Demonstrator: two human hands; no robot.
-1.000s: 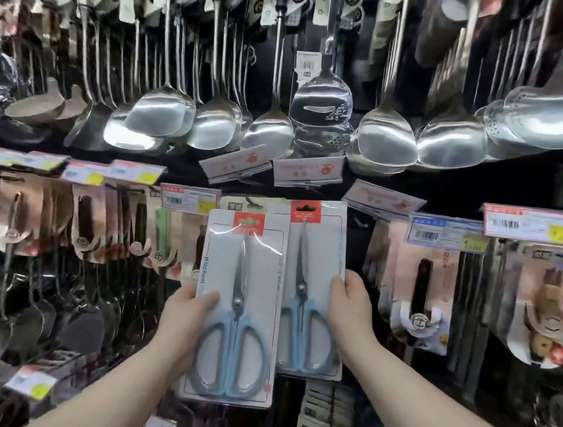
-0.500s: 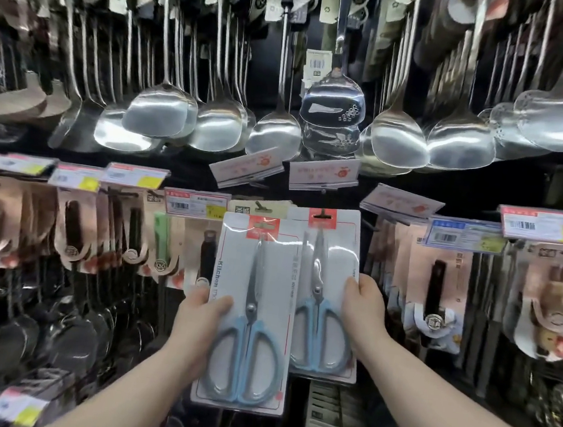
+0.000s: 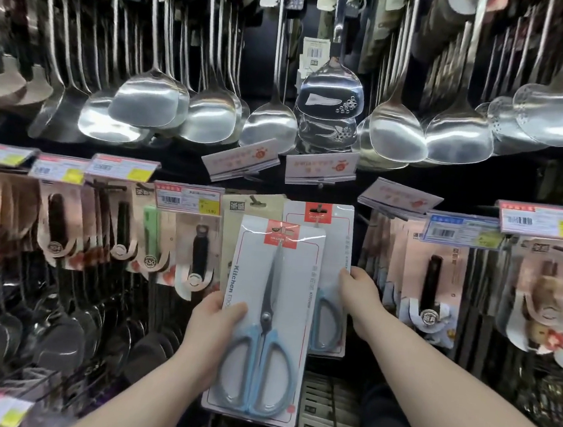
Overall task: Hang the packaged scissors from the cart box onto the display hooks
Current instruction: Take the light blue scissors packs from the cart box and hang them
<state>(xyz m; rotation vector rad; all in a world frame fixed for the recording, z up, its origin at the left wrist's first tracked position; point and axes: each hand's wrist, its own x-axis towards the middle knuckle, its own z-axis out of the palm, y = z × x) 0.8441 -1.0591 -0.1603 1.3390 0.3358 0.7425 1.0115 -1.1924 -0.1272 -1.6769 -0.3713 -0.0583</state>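
My left hand [image 3: 216, 324] grips the left edge of a packaged pair of blue-handled kitchen scissors [image 3: 265, 318], held upright in front of the display. Behind it a second scissors package [image 3: 336, 253] hangs with its red header at a display hook [image 3: 318, 210]; my right hand [image 3: 356, 294] holds its right edge. The front pack covers most of the rear pack's left side. The cart box is out of view.
Steel ladles and spatulas [image 3: 210, 117] hang in a row above. Price tags [image 3: 187, 199] stick out along the hook rail. Carded kitchen tools [image 3: 432, 290] hang left and right of the scissors. Stacked boxes [image 3: 322, 420] sit low behind the packs.
The rear pack stays at its hook. The front pack in my left hand has shifted right, overlapping more of the rear pack.
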